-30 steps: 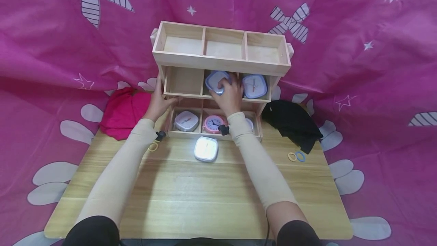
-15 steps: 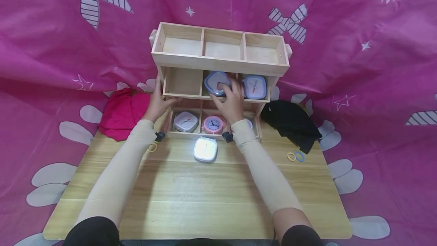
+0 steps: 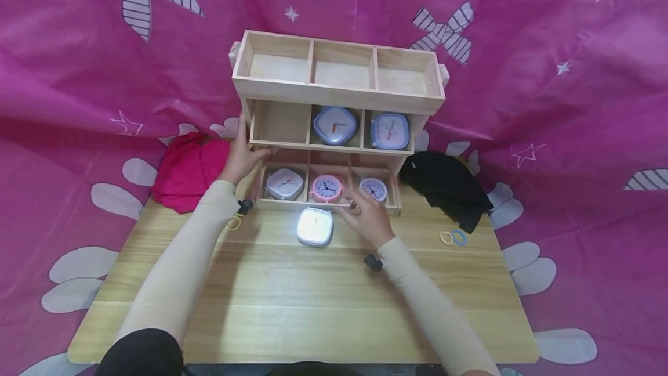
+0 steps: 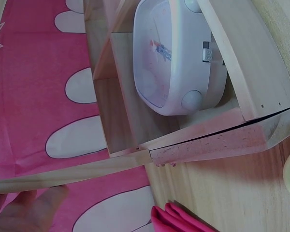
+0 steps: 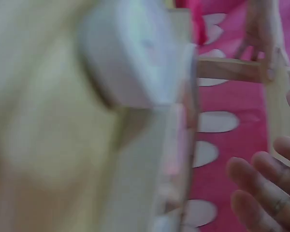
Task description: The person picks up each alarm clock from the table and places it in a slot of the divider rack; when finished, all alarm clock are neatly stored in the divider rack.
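A tiered wooden storage box [image 3: 334, 96] stands on the table. My left hand [image 3: 240, 158] grips the left end of its middle tier, thumb along the front edge. Two blue-rimmed alarm clocks sit in that tier: one tilted clock [image 3: 335, 125] in the middle compartment, another clock [image 3: 390, 131] in the right one. The bottom tier holds a white clock [image 3: 285, 184], a round pink clock [image 3: 327, 188] and a round pale clock [image 3: 374, 189]. Before the box lies a bright white square clock [image 3: 315, 227]. My right hand [image 3: 369, 219], fingers spread and holding nothing, hovers to its right.
A red cloth [image 3: 190, 173] lies left of the box and a black cloth [image 3: 449, 187] right of it. Small rings lie on the table, one yellow ring [image 3: 233, 223] at left and a blue ring [image 3: 459, 237] at right. A pink curtain hangs behind.
My right hand has let go of the blue clock in the middle compartment and come down toward the white clock on the table. The left hand has stayed put.
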The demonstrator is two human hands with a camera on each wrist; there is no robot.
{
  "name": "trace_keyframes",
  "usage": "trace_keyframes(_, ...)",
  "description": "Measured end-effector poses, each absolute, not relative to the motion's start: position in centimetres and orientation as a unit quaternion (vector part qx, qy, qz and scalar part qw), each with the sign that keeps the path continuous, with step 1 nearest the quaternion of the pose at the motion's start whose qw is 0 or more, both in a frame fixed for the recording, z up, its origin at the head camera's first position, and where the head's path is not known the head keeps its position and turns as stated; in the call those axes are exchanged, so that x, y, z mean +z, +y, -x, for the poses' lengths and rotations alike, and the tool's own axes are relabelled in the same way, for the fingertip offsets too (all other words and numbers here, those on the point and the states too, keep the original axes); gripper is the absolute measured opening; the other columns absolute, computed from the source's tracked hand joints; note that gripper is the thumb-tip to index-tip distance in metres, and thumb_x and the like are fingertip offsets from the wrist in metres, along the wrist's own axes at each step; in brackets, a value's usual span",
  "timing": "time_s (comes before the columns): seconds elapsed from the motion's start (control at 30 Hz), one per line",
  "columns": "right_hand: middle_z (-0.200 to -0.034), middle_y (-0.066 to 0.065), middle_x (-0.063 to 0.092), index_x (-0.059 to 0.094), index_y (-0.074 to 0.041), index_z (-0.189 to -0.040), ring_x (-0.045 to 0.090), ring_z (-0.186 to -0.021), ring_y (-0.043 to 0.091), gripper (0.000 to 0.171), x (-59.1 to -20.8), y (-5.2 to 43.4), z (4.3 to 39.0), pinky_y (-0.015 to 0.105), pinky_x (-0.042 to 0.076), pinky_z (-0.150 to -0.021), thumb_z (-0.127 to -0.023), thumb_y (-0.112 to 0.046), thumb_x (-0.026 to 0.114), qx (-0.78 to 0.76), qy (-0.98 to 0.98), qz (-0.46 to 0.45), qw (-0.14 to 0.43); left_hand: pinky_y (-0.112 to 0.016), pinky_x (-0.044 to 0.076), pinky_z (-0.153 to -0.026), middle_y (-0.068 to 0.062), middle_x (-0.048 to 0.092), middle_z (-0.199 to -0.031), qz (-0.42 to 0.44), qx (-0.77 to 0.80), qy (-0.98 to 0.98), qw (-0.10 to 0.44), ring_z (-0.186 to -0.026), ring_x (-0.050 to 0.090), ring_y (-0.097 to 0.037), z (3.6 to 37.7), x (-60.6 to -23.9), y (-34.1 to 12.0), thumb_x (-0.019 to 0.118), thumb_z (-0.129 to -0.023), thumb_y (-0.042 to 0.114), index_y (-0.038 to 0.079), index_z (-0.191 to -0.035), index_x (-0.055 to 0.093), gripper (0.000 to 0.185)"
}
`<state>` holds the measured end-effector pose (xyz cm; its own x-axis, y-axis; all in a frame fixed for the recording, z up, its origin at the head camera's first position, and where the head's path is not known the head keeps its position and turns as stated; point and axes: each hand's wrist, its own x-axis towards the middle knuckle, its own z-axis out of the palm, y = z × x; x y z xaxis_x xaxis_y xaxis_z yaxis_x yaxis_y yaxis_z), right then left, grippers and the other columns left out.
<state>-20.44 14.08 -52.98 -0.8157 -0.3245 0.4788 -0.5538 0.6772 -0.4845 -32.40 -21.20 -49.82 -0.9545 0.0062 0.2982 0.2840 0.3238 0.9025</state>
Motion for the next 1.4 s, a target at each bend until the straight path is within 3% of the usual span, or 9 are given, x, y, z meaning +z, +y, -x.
trace_keyframes(0.13,-0.115,0.005,0.075,0.072,-0.012,-0.124,0.074,-0.099,0.022,0.041,-55.6,15.8,17.7,0.038,0.064,-0.080,-0.092,-0.035,0.085,0.321,-0.918,-0.211,0.093,-0.058,0.036,-0.129,-0.020,0.028,-0.175,0.085,-0.576,-0.804,0.118,-0.158,0.036,-0.039,32.4,-49.9,-21.2,0.086,-0.087,-0.001,0.032,-0.173,-0.001,0.127)
trace_keyframes(0.27,-0.136,0.007,0.068,0.064,-0.015,-0.142,0.068,-0.122,0.027,0.066,-57.6,16.4,16.0,0.049,0.060,-0.104,-0.088,-0.044,0.087,0.341,-0.923,-0.178,0.024,-0.058,0.036,-0.129,-0.021,0.028,-0.175,0.084,-0.571,-0.808,0.119,-0.158,0.036,-0.040,32.5,-49.9,-21.2,0.083,-0.087,-0.004,0.031,-0.173,-0.001,0.126)
trace_keyframes(0.37,-0.149,0.007,0.059,0.056,-0.017,-0.152,0.059,-0.137,0.031,0.085,-58.8,16.3,15.6,0.054,0.051,-0.117,-0.082,-0.047,0.092,0.364,-0.917,-0.163,-0.010,-0.058,0.036,-0.129,-0.021,0.028,-0.175,0.081,-0.567,-0.811,0.118,-0.158,0.036,-0.041,32.5,-49.9,-21.2,0.082,-0.088,-0.005,0.031,-0.173,-0.002,0.125)
trace_keyframes(0.5,-0.160,0.006,0.049,0.049,-0.019,-0.159,0.049,-0.148,0.031,0.100,-60.1,15.4,16.0,0.056,0.043,-0.124,-0.075,-0.046,0.096,0.387,-0.907,-0.161,-0.026,-0.058,0.037,-0.128,-0.021,0.028,-0.175,0.079,-0.563,-0.814,0.119,-0.158,0.037,-0.040,32.5,-49.8,-21.2,0.083,-0.088,-0.004,0.031,-0.173,0.000,0.125)
trace_keyframes(0.7,-0.165,0.005,0.044,0.047,-0.022,-0.161,0.043,-0.153,0.029,0.107,-61.1,13.3,17.0,0.054,0.038,-0.128,-0.070,-0.039,0.101,0.409,-0.894,-0.180,-0.019,-0.058,0.036,-0.129,-0.020,0.028,-0.175,0.081,-0.567,-0.812,0.114,-0.158,0.036,-0.040,32.4,-49.7,-21.2,0.082,-0.089,-0.003,0.032,-0.173,0.000,0.123)
trace_keyframes(0.97,-0.154,0.012,0.047,0.044,-0.023,-0.162,0.054,-0.141,0.035,0.108,-61.7,11.2,18.1,0.057,0.045,-0.122,-0.070,-0.025,0.100,0.454,-0.874,-0.173,-0.022,-0.058,0.036,-0.129,-0.021,0.027,-0.175,0.081,-0.569,-0.810,0.118,-0.158,0.036,-0.041,32.2,-49.8,-21.1,0.084,-0.088,-0.003,0.028,-0.173,-0.001,0.124)
trace_keyframes(1.2,-0.148,0.010,0.054,0.048,-0.024,-0.160,0.059,-0.136,0.034,0.107,-62.5,10.3,18.8,0.057,0.048,-0.119,-0.066,-0.027,0.101,0.440,-0.879,-0.185,-0.009,-0.059,0.036,-0.128,-0.017,0.025,-0.177,0.080,-0.571,-0.808,0.118,-0.160,0.033,-0.040,32.3,-49.9,-21.1,0.086,-0.087,0.000,0.033,-0.173,-0.001,0.126)
trace_keyframes(1.4,-0.148,0.011,0.054,0.049,-0.021,-0.160,0.055,-0.137,0.032,0.105,-62.4,9.9,18.6,0.057,0.048,-0.120,-0.067,-0.026,0.099,0.421,-0.879,-0.225,-0.003,-0.060,0.036,-0.128,-0.016,0.025,-0.177,0.082,-0.577,-0.804,0.116,-0.159,0.034,-0.040,32.4,-49.9,-21.1,0.085,-0.087,0.000,0.035,-0.173,0.001,0.125)
